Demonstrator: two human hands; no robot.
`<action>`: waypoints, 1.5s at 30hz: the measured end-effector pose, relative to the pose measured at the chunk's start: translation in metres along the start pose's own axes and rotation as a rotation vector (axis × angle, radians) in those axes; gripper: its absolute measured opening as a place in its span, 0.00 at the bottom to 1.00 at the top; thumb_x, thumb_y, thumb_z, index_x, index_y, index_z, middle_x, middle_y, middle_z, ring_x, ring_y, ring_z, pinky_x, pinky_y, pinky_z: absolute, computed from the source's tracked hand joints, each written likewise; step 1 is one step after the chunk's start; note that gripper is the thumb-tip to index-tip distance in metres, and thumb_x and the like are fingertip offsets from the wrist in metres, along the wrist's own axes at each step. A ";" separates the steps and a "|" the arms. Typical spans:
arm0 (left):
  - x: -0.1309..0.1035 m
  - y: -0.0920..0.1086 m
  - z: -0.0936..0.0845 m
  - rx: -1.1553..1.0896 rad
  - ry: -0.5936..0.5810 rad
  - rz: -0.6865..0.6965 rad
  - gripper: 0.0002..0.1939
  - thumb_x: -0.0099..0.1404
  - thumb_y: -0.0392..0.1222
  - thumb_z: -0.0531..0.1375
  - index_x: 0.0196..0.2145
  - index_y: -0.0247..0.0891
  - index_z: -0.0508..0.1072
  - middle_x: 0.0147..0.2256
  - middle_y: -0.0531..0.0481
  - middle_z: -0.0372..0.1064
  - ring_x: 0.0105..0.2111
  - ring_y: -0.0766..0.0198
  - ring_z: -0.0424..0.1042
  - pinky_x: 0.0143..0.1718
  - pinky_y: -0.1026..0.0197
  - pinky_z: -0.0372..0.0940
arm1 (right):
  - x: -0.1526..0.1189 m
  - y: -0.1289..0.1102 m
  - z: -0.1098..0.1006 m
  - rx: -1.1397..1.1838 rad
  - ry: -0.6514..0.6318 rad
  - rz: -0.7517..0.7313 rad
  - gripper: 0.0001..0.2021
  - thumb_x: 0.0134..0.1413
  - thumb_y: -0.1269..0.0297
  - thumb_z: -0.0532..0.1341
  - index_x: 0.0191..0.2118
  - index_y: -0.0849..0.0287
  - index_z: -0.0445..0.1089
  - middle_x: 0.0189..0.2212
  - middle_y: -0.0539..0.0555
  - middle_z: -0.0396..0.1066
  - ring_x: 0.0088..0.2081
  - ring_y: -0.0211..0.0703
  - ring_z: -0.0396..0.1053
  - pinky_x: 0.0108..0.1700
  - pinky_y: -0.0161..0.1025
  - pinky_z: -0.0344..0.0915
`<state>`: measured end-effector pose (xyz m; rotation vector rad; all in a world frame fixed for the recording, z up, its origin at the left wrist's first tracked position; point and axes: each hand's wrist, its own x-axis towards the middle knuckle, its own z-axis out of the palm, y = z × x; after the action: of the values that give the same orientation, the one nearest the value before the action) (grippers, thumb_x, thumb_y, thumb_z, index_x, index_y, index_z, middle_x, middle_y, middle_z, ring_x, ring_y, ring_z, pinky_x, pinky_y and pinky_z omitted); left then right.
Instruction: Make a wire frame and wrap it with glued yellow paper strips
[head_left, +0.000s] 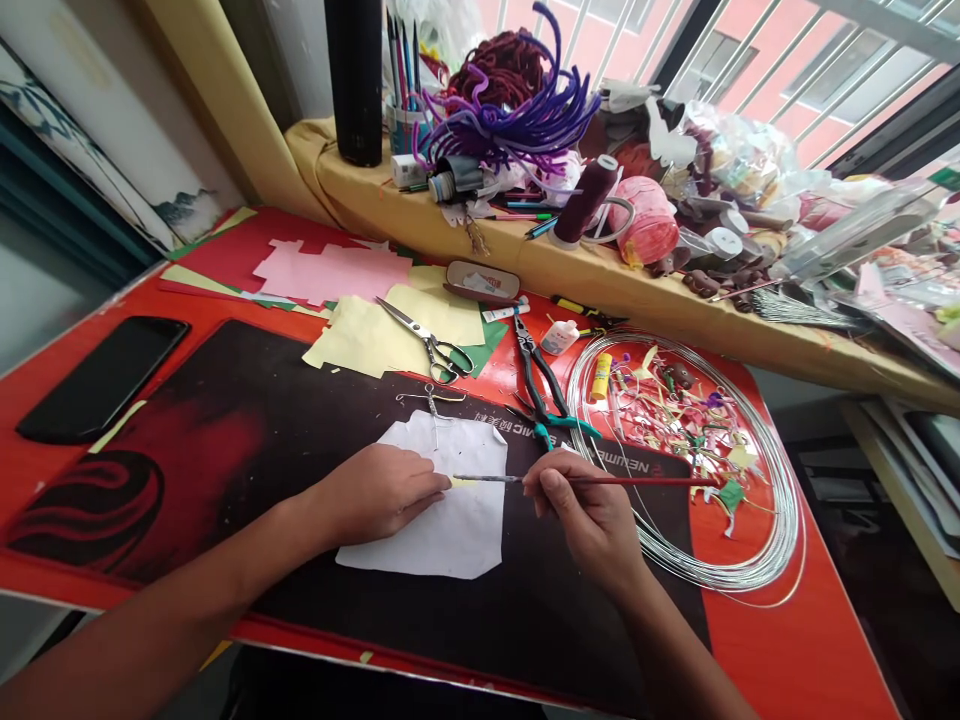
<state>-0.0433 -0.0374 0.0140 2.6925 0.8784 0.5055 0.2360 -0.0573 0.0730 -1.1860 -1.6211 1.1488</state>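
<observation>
White paper (450, 545) lies on a black and red mat (300, 450). Over its left part is my left hand (386, 493), fingers pressed together on a small yellow piece (458, 484). My right hand (581, 500) is closed round a thin brush (622, 481) with a dark red handle; its tip points left and meets the yellow piece. A small twisted wire figure (432, 402) rests at the paper's top edge. Beyond it, scissors (427, 340) lie on pale yellow paper (352, 335).
Pliers (536, 370), a small glue bottle (559, 338) and a large wire coil (784, 500) round paper scraps are at the right. A black phone (105, 378) lies far left. A crowded ledge (315, 180) runs behind.
</observation>
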 end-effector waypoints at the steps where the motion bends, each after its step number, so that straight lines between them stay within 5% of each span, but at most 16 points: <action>1: 0.000 0.000 0.001 0.004 -0.005 0.002 0.15 0.77 0.42 0.52 0.43 0.40 0.78 0.28 0.50 0.73 0.27 0.61 0.71 0.29 0.59 0.61 | 0.001 0.000 0.001 -0.018 -0.007 -0.017 0.15 0.72 0.56 0.58 0.34 0.55 0.75 0.29 0.54 0.73 0.25 0.42 0.68 0.28 0.40 0.64; 19: -0.003 -0.003 0.007 0.019 -0.007 0.027 0.14 0.77 0.40 0.52 0.45 0.39 0.78 0.27 0.50 0.73 0.27 0.60 0.71 0.28 0.58 0.59 | 0.004 0.011 0.008 -0.151 -0.067 -0.043 0.13 0.72 0.60 0.57 0.35 0.55 0.73 0.27 0.52 0.71 0.27 0.42 0.69 0.31 0.40 0.64; 27: -0.003 -0.002 0.007 0.028 -0.036 0.009 0.14 0.77 0.40 0.52 0.45 0.40 0.78 0.26 0.51 0.72 0.26 0.60 0.71 0.27 0.59 0.58 | -0.004 0.011 -0.002 -0.155 0.032 -0.043 0.12 0.72 0.63 0.57 0.35 0.56 0.74 0.27 0.51 0.72 0.25 0.39 0.69 0.28 0.37 0.64; 36: -0.004 -0.003 0.009 0.038 -0.017 0.013 0.15 0.77 0.39 0.52 0.46 0.40 0.78 0.26 0.51 0.73 0.26 0.59 0.72 0.27 0.57 0.58 | 0.003 0.007 0.010 -0.164 0.038 -0.088 0.12 0.71 0.64 0.58 0.35 0.57 0.74 0.27 0.51 0.72 0.26 0.39 0.69 0.29 0.36 0.65; 45: -0.004 -0.003 0.010 0.012 0.005 0.007 0.13 0.76 0.38 0.53 0.45 0.38 0.78 0.27 0.50 0.74 0.27 0.60 0.73 0.28 0.58 0.60 | 0.006 -0.002 -0.008 -0.112 0.173 -0.028 0.14 0.71 0.61 0.59 0.34 0.58 0.76 0.25 0.50 0.72 0.24 0.37 0.69 0.26 0.35 0.64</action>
<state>-0.0438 -0.0396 0.0025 2.7074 0.8761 0.5106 0.2417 -0.0502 0.0777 -1.2930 -1.5813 0.9206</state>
